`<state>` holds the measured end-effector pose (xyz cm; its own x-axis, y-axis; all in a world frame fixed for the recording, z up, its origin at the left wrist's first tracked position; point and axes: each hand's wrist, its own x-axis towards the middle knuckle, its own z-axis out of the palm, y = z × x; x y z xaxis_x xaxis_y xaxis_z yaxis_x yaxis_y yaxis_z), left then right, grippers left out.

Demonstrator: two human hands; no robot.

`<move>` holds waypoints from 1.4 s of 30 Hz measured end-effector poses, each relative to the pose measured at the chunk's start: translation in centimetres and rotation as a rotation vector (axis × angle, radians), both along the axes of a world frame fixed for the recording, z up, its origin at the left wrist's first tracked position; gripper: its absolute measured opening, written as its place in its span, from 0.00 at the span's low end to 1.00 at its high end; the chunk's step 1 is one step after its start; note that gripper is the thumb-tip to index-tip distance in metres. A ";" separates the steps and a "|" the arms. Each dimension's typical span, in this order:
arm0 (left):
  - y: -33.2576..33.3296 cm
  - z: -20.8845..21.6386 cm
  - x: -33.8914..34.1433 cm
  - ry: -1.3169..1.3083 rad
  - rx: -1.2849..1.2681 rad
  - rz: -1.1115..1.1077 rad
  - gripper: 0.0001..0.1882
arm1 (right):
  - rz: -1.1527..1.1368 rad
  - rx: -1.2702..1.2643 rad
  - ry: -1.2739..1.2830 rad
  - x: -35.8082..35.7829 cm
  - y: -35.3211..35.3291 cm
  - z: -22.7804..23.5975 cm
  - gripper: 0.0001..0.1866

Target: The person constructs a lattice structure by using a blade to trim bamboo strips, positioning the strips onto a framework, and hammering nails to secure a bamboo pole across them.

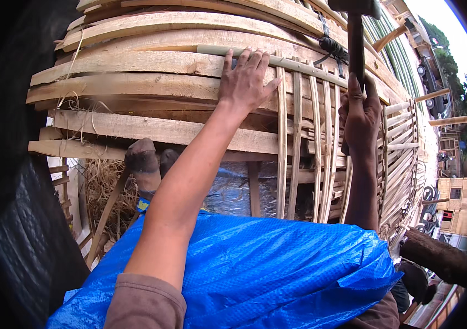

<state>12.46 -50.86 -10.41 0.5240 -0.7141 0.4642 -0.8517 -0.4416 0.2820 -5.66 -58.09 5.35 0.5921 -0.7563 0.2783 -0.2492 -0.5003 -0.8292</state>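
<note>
My left hand lies with fingers stretched over a pale green bamboo strip and the edge of the plank stack. The strip crosses the upper ends of several thin upright slats, with small dark dots, perhaps nail heads, along it. To the right of the slats, my right hand is wrapped around the dark handle of a hammer, held upright. The hammer's head is at the top edge of the picture, partly cut off. Whether the left fingers also pin something small cannot be seen.
A blue tarp covers my lap. Black ties bind the planks. Straw and a silvery sheet show below the stack. More slats, a thick log and a wooden hut are at the right.
</note>
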 end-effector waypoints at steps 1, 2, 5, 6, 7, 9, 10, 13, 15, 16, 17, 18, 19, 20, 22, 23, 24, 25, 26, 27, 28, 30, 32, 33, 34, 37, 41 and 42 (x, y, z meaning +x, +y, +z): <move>-0.1 0.1 0.0 0.005 -0.018 -0.009 0.38 | -0.023 0.032 -0.042 0.0 0.5 -0.9 0.13; -0.4 0.1 -0.2 0.009 -0.034 -0.021 0.38 | -0.037 -0.111 0.082 -0.8 0.0 -3.2 0.13; -0.4 0.4 -0.2 -0.021 -0.039 -0.007 0.37 | 0.011 -0.239 0.489 -1.4 -0.9 -6.2 0.17; -0.3 0.6 -0.5 -0.026 -0.036 -0.001 0.37 | -0.029 -0.202 0.491 -2.2 -1.3 -5.8 0.18; -0.1 0.5 -1.0 -0.021 -0.035 -0.013 0.37 | -0.055 -0.161 0.499 -2.2 -1.1 -4.6 0.19; -0.2 0.6 -0.4 -0.009 -0.027 -0.012 0.37 | -0.015 -0.145 0.286 -1.9 -2.4 -4.8 0.19; -0.1 0.4 -0.1 -0.007 -0.022 0.001 0.37 | -0.025 -0.101 0.300 -1.5 -1.8 -3.8 0.18; 0.0 0.4 -0.3 0.004 -0.024 -0.001 0.37 | -0.047 -0.095 0.321 -1.5 -0.3 -2.9 0.18; -0.3 0.5 -0.4 -0.001 -0.028 -0.015 0.37 | -0.036 -0.126 0.376 -2.1 -0.1 -4.5 0.18; -0.2 0.5 -0.2 -0.007 -0.025 -0.005 0.37 | -0.055 -0.115 0.504 -1.7 0.5 -4.5 0.18; -0.3 0.6 -0.4 -0.011 -0.024 -0.009 0.37 | -0.001 -0.236 0.444 -1.8 -0.2 -6.2 0.19; -0.4 0.6 -0.6 -0.015 -0.022 -0.014 0.38 | -0.030 -0.191 0.471 -2.7 -0.9 -6.5 0.19; -0.4 0.7 -0.2 -0.020 -0.026 -0.007 0.37 | -0.041 -0.146 0.496 -2.1 -0.6 -5.3 0.20; -0.3 0.7 -0.3 -0.016 -0.021 -0.006 0.37 | -0.046 -0.115 0.470 -1.8 0.0 -3.8 0.20; 0.0 0.6 -0.3 0.019 -0.026 -0.009 0.37 | 0.004 -0.037 0.255 -1.1 -0.5 -2.7 0.18; 0.1 0.4 -0.1 0.019 -0.027 -0.005 0.36 | 0.003 0.023 0.175 -0.7 0.1 -1.5 0.17; 0.2 0.3 0.0 0.018 -0.028 0.001 0.36 | 0.016 0.021 0.049 -0.4 0.4 -1.5 0.17; 0.1 0.3 -0.1 0.020 -0.034 0.001 0.36 | -0.003 0.020 0.028 -0.6 0.4 -2.0 0.16; 0.0 0.7 -0.3 0.020 -0.032 -0.019 0.36 | -0.027 -0.067 0.089 -1.1 0.2 -3.6 0.16; -0.2 0.7 -0.6 0.023 -0.023 -0.022 0.36 | -0.050 -0.154 0.150 -1.7 0.0 -5.3 0.15; -0.3 0.4 -0.5 0.019 -0.014 -0.016 0.37 | -0.029 -0.202 0.389 -2.0 0.0 -5.9 0.16; -0.2 0.5 -0.6 0.008 -0.056 -0.031 0.37 | -0.029 -0.277 0.462 -2.6 -1.2 -7.6 0.18; -0.3 0.0 -0.1 -0.016 -0.067 -0.016 0.37 | -0.083 -0.061 0.457 -1.3 -0.5 -5.5 0.19; -0.1 -0.3 -0.3 -0.022 -0.069 -0.014 0.37 | -0.054 -0.120 0.307 -1.0 -0.6 -5.4 0.17; -0.1 -0.2 -0.3 -0.014 -0.078 -0.015 0.37 | -0.037 -0.178 0.232 -1.1 -1.0 -5.3 0.17; -0.1 0.0 -0.2 0.014 -0.048 -0.022 0.36 | -0.046 -0.171 0.225 -1.3 -0.4 -5.2 0.17; -0.3 0.0 -0.6 -0.018 -0.065 -0.018 0.36 | 0.033 -0.354 0.364 -1.3 0.0 -7.9 0.16; -0.4 -0.1 -0.7 -0.028 -0.076 -0.016 0.36 | -0.012 -0.290 0.425 -2.1 -0.6 -7.9 0.16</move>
<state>11.77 -51.23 -10.55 0.4992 -0.6843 0.5316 -0.8663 -0.4065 0.2903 -7.79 -58.64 -2.53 0.6904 -0.6909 0.2144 -0.5414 -0.6900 -0.4804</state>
